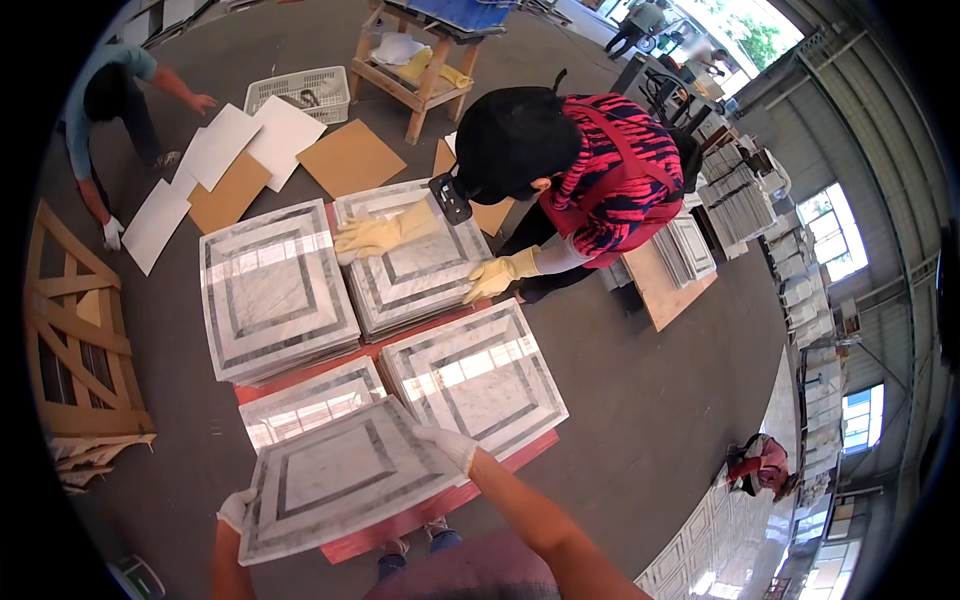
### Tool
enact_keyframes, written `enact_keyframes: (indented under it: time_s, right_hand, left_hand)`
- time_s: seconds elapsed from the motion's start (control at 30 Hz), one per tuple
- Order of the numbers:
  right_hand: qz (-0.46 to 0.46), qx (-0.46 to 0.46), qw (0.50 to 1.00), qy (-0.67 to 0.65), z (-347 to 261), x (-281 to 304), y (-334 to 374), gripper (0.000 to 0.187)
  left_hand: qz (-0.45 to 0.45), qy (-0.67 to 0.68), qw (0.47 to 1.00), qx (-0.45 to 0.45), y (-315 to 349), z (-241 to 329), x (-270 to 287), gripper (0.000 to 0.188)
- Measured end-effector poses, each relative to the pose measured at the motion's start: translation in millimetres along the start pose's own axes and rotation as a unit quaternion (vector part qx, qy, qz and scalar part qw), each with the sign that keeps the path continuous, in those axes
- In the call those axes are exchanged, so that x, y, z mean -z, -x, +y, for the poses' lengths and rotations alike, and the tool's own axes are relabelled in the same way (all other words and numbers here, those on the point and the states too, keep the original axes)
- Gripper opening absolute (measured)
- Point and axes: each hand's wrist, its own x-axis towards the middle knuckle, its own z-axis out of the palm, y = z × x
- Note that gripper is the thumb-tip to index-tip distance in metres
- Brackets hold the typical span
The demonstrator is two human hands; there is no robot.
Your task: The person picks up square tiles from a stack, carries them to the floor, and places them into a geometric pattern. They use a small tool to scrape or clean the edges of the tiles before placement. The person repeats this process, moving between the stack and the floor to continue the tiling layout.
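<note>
My left hand, in a white glove, grips the left edge of a grey-and-white marble tile with dark square bands. My gloved right hand clasps its far right edge. The tile is tilted above a red base, partly covering the near-left tile stack. To its right stands another stack of the same tiles. Farther off are a left stack and a right stack. Across from me, a person's yellow gloves rest on that far right stack.
A bent-over person in red and black stands opposite. At the left are a wooden crate and another person by scattered white and brown sheets. A white basket and wooden stand lie beyond.
</note>
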Motion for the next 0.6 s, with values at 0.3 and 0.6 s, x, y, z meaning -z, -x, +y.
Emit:
enact_keyframes:
  time_s: [0.3,0.6]
  right_hand:
    - [0.188,0.086,0.887,0.413,67.4,58.9,-57.8,0.041]
    - [0.163,0.113,0.899,0.391,122.2,83.7,92.5,0.046]
  left_hand:
    - [0.098,-0.042,0.986,-0.131,0.2,-82.3,11.6,0.043]
    - [0.17,-0.111,0.955,-0.216,107.8,-214.4,-53.9,0.054]
